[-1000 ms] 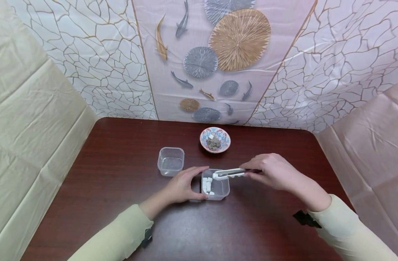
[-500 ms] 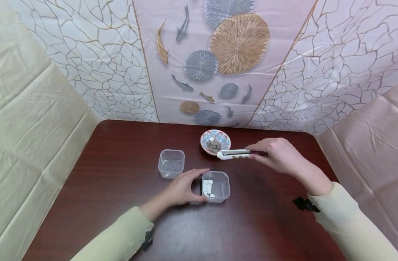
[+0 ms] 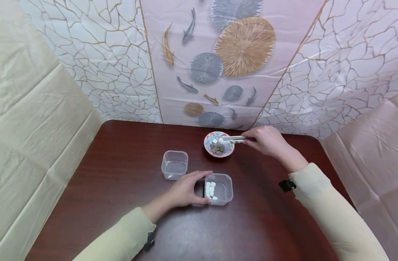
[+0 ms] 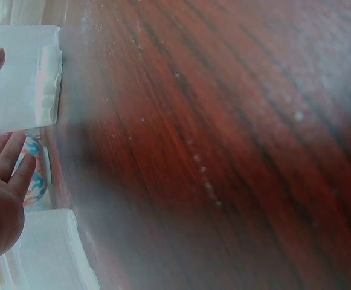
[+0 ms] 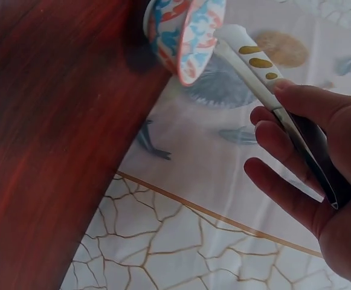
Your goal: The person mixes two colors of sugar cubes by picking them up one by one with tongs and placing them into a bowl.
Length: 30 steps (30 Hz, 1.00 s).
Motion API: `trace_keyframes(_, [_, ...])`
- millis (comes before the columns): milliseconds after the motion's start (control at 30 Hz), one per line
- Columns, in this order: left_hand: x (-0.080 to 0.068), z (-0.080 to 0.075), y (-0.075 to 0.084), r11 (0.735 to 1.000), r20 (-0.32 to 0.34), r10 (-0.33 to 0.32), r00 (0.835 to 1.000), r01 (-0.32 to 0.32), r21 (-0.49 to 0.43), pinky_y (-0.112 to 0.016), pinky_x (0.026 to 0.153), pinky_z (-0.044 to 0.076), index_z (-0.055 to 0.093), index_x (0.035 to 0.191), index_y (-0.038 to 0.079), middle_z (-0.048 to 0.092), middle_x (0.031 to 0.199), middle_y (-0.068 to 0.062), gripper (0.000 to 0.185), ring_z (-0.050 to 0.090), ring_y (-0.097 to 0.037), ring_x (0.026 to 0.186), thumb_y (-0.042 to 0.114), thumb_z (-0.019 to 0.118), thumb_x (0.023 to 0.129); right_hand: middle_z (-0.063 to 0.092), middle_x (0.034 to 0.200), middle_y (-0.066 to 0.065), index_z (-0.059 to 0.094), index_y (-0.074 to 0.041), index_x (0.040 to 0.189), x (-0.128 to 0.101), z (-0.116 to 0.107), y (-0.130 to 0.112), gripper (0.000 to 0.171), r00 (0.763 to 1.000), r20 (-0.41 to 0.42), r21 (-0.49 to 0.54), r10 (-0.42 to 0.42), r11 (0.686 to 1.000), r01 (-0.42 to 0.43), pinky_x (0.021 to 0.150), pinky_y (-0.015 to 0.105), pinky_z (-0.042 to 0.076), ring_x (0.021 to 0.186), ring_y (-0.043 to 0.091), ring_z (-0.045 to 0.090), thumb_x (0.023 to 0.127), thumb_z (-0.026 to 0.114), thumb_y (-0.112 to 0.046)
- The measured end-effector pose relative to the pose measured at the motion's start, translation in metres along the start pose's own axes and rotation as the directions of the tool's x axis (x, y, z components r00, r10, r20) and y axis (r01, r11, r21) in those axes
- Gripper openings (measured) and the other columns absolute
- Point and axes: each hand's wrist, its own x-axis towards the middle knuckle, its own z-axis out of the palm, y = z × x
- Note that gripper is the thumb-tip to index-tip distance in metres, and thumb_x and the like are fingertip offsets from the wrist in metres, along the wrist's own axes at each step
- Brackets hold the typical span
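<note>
My left hand (image 3: 185, 191) holds a clear plastic container (image 3: 226, 186) by its left side, thumb at the near side and fingers at the far side. Several white cubes (image 3: 211, 190) lie along that container's left wall. In my right hand (image 3: 265, 140) is a pair of white tongs (image 5: 257, 63) with dark handles, gripped between thumb and fingers. Their tips reach over the patterned bowl (image 3: 230, 151) at the back. Inside the bowl are several grey-brown cubes (image 3: 217, 148) and a white cube (image 3: 215, 140). I cannot tell whether the tong tips hold anything.
A second clear plastic container (image 3: 175, 166), with nothing in it, stands left of the bowl. Dark red-brown wood forms the tabletop (image 3: 127, 156). Behind its far edge hangs a patterned cloth (image 3: 231, 116), and pale fabric walls (image 3: 39, 119) flank both sides.
My right hand has lifted the tongs out of the container with the white cubes and carried them back to the bowl. The left hand keeps its hold on the container.
</note>
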Motion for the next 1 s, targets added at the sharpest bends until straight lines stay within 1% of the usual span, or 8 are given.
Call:
trace_keyframes(133, [0.000, 0.002, 0.001, 1.000, 0.009, -0.004, 1.000, 0.004, -0.004, -0.044, 0.115, 0.049, 0.054, 0.157, 0.015, 0.063, 0.151, -0.006, 0.091, 0.060, -0.024, 0.138, 0.038, 0.095, 0.078, 0.081, 0.101, 0.007, 0.082, -0.009, 0.110, 0.006, 0.011, 0.006, 0.017, 0.999, 0.029, -0.031, 0.016, 0.999, -0.015, 0.072, 0.056, 0.059, 0.088, 0.034, 0.076, 0.094, 0.082, -0.015])
trace_keyframes(267, [0.000, 0.003, 0.002, 1.000, 0.013, -0.007, 1.000, 0.007, -0.006, -0.044, 0.115, 0.049, 0.055, 0.157, 0.015, 0.062, 0.151, -0.006, 0.091, 0.059, -0.023, 0.138, 0.038, 0.095, 0.079, 0.080, 0.094, 0.005, 0.082, -0.011, 0.104, 0.011, 0.020, 0.010, 0.011, 0.999, 0.034, -0.050, 0.010, 0.999, -0.009, 0.065, 0.054, 0.057, 0.079, 0.032, 0.074, 0.094, 0.082, -0.016])
trace_keyframes(367, [-0.001, 0.003, 0.002, 1.000, 0.013, -0.006, 1.000, 0.006, -0.006, -0.044, 0.115, 0.049, 0.055, 0.157, 0.014, 0.063, 0.150, -0.005, 0.091, 0.060, -0.024, 0.138, 0.038, 0.094, 0.079, 0.079, 0.090, 0.002, 0.081, -0.013, 0.101, 0.013, 0.023, 0.010, 0.008, 0.999, 0.045, -0.062, 0.017, 0.998, -0.014, 0.062, 0.053, 0.055, 0.074, 0.031, 0.072, 0.094, 0.082, -0.017])
trace_keyframes(433, [-0.001, 0.003, 0.002, 1.000, 0.013, -0.006, 1.000, 0.006, -0.006, -0.044, 0.115, 0.049, 0.055, 0.157, 0.014, 0.063, 0.150, -0.005, 0.091, 0.060, -0.024, 0.137, 0.038, 0.095, 0.079, 0.079, 0.091, 0.002, 0.081, -0.014, 0.102, 0.013, 0.022, 0.010, 0.009, 0.998, 0.059, -0.064, 0.030, 0.998, -0.026, 0.062, 0.053, 0.055, 0.075, 0.031, 0.072, 0.094, 0.082, -0.018])
trace_keyframes(767, [-0.002, 0.001, 0.005, 1.000, 0.003, -0.007, 1.000, 0.007, -0.013, -0.044, 0.115, 0.049, 0.054, 0.157, 0.014, 0.063, 0.149, -0.006, 0.091, 0.060, -0.024, 0.137, 0.037, 0.095, 0.078, 0.081, 0.106, 0.010, 0.081, -0.009, 0.117, 0.000, 0.000, 0.001, 0.025, 0.997, 0.056, -0.035, 0.058, 0.998, -0.056, 0.074, 0.059, 0.058, 0.093, 0.037, 0.076, 0.096, 0.081, -0.022])
trace_keyframes(900, [-0.001, 0.002, 0.001, 0.999, -0.024, 0.035, 0.999, -0.035, -0.030, -0.048, 0.112, 0.051, 0.055, 0.155, 0.011, 0.064, 0.148, -0.008, 0.091, 0.062, -0.027, 0.135, 0.038, 0.095, 0.078, 0.080, 0.112, 0.013, 0.081, -0.008, 0.121, -0.010, -0.014, -0.006, 0.028, 0.998, 0.044, -0.005, 0.054, 0.999, -0.054, 0.081, 0.059, 0.058, 0.102, 0.038, 0.076, 0.096, 0.080, -0.022])
trace_keyframes(967, [-0.001, 0.006, -0.010, 0.996, -0.052, 0.083, 0.995, -0.083, -0.012, -0.045, 0.110, 0.052, 0.054, 0.156, 0.011, 0.065, 0.147, -0.007, 0.090, 0.063, -0.025, 0.133, 0.042, 0.092, 0.081, 0.080, 0.113, 0.012, 0.081, -0.009, 0.121, -0.015, -0.021, -0.011, 0.028, 0.999, 0.029, 0.016, 0.037, 0.999, -0.038, 0.082, 0.058, 0.058, 0.102, 0.036, 0.077, 0.096, 0.080, -0.021])
trace_keyframes(1000, [0.000, 0.005, -0.011, 0.996, -0.059, 0.091, 0.994, -0.092, -0.012, -0.046, 0.109, 0.053, 0.054, 0.156, 0.011, 0.065, 0.146, -0.008, 0.090, 0.063, -0.025, 0.133, 0.042, 0.092, 0.080, 0.080, 0.113, 0.012, 0.081, -0.010, 0.121, -0.018, -0.024, -0.014, 0.028, 0.999, 0.019, 0.026, 0.027, 0.999, -0.027, 0.081, 0.058, 0.059, 0.102, 0.035, 0.077, 0.095, 0.081, -0.021])
